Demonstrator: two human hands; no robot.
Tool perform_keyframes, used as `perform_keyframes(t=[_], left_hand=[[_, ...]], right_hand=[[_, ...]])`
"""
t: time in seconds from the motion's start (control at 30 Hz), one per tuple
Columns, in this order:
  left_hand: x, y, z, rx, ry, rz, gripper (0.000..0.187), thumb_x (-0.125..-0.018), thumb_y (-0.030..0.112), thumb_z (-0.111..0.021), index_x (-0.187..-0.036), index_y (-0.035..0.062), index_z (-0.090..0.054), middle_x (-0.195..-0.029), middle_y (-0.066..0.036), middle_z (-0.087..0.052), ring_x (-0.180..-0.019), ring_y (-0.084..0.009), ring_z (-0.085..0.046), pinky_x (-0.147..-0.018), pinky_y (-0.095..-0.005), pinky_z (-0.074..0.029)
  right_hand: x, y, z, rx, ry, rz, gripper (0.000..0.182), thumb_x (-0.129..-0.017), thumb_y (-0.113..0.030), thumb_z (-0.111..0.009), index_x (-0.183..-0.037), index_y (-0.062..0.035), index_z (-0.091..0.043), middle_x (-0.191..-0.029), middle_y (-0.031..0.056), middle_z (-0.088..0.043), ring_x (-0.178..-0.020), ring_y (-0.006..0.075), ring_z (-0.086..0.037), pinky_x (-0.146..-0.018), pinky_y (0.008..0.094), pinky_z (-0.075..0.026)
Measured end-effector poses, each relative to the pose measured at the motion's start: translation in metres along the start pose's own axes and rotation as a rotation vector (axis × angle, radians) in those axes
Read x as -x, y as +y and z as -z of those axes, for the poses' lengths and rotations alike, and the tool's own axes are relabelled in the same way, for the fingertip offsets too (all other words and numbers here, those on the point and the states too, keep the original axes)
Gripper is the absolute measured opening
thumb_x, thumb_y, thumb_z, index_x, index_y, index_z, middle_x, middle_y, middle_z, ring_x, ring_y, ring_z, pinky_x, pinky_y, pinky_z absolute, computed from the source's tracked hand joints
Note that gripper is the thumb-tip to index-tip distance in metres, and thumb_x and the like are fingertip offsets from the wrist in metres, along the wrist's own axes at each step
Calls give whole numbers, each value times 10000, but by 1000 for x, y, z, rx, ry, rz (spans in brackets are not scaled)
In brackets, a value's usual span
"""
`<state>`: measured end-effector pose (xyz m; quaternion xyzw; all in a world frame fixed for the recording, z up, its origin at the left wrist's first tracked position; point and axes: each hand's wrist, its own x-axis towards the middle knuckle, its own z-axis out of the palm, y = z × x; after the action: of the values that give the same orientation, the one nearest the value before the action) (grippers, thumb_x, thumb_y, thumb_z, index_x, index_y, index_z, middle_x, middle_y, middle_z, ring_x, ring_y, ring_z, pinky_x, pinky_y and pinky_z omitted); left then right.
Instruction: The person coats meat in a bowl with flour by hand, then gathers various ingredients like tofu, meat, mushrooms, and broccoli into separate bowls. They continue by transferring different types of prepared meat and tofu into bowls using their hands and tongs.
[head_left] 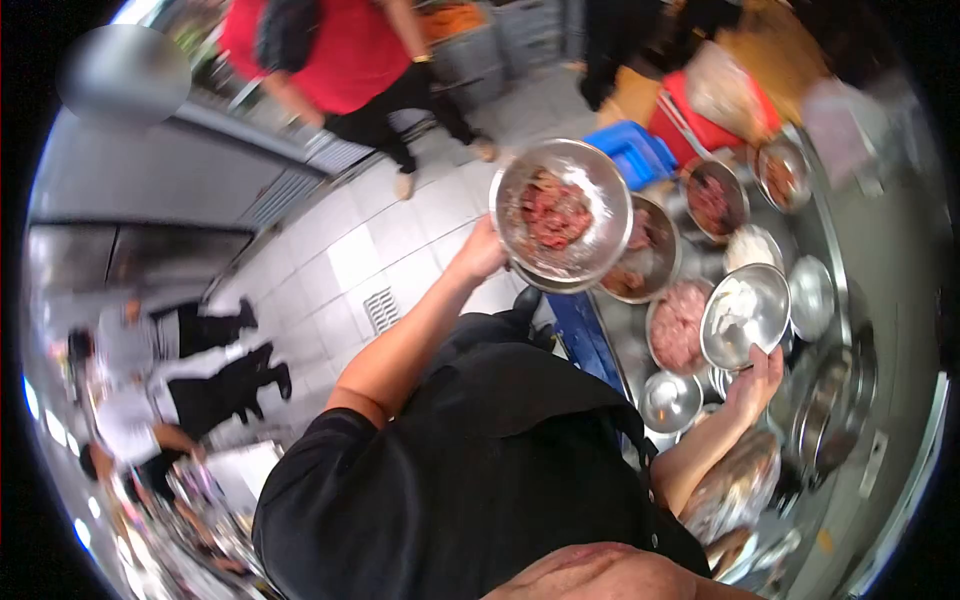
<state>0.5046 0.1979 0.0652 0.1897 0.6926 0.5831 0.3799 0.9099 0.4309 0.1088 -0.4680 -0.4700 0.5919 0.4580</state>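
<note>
Black shirt [560, 440] fills the foreground; near a steel counter [624, 328], fingers of the left hand [484, 250] clasp a mixing bowl [594, 170] of raw meat [553, 214]; over the counter, the right hand's [757, 383] fingers grip a smaller bowl [774, 312] holding something white [738, 303].

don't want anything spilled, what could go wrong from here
The left hand holds the bowl of red meat by one side, seemingly over the tiled floor; a slip could spill it there. The right hand holds the bowl with white contents near the pale pink meat; a knock might drop some in.
</note>
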Motion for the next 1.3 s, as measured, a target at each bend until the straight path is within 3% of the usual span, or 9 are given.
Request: perform_keyframes(t=[0.3, 0.43, 0.57, 0.63, 0.7, 0.77, 0.87, 1.23, 1.3], left_hand=[[131, -28, 104, 169, 157, -10, 240, -915, 92, -534, -1095, 93, -694, -660, -14, -604, -467, -94, -518, -393, -260, -408], [169, -55, 185, 283, 240, 11, 326, -919, 102, -561, -1239, 117, -621, -738, -29, -642, -486, -98, -542, -409, -267, -419], [215, -89, 271, 258, 431, -60, 487, -899, 120, -617, -1381, 122, -543, -940, -76, -698, -616, -142, -628, -485, -299, -494], [215, -129, 320, 220, 481, -29, 489, -942, 92, -583, -1423, 162, -524, -893, -64, -702, -625, -129, -640, -500, -293, -509], [212, -172, 360, -105, 765, -433, 505, -943, 109, -590, -1437, 154, -497, -990, -113, -732, -728, -183, -689, -632, -346, -560], [247, -155, 400, -40, 757, -280, 517, -942, 140, -599, -1445, 154, -479, -1062, -153, -735, -801, -229, -713, -727, -379, -572], [287, -142, 445, 83, 812, -14, 516, -931, 173, -624, -1430, 156, -493, -991, -151, -731, -730, -224, -708, -636, -369, -569], [379, -222, 515, 621, 1396, 45, 521, -924, 37, -589, -1422, 155, -494, -768, -47, -653, -490, -108, -546, -392, -283, -406], [391, -254, 519, 644, 1510, 20, 486, -950, 104, -656, -1414, 105, -512, -1093, -82, -672, -902, -152, -622, -758, -311, -513]], right_hand=[[120, -8, -282, 13, -887, -55, 141, -898, 36, -632, -855, -50, -528, -852, 2, -610, -776, 68, -538, -711, 233, -455], [189, 40, -380, 640, -958, 462, 299, -876, -50, -684, -746, -74, -416, -706, -55, -384, -656, 63, -359, -568, 277, -345], [247, 101, -452, 720, -1153, 472, 142, -855, -26, -661, -807, -50, -530, -744, -33, -510, -684, 66, -459, -615, 278, -414], [289, 118, -497, 442, -1315, 104, 208, -819, 7, -640, -1022, 22, -598, -933, 52, -640, -822, 122, -594, -766, 275, -483], [326, 135, -536, 319, -1416, -95, 331, -801, 23, -629, -1129, 58, -633, -1028, 95, -705, -891, 149, -661, -841, 273, -517], [363, 151, -572, 190, -1406, -361, 351, -783, 40, -604, -1133, 52, -625, -1040, 100, -698, -901, 179, -672, -858, 294, -528], [415, 162, -621, 143, -1448, -440, 396, -759, 65, -582, -1152, 53, -621, -1047, 108, -698, -916, 196, -676, -871, 306, -532], [574, 237, -759, 359, -2142, -567, 382, -772, 70, -605, -1153, 59, -635, -1063, 89, -701, -934, 156, -661, -876, 279, -509], [611, 241, -776, 443, -2278, -497, 369, -785, 58, -596, -1151, 53, -639, -1048, 78, -700, -927, 143, -646, -866, 271, -499]])
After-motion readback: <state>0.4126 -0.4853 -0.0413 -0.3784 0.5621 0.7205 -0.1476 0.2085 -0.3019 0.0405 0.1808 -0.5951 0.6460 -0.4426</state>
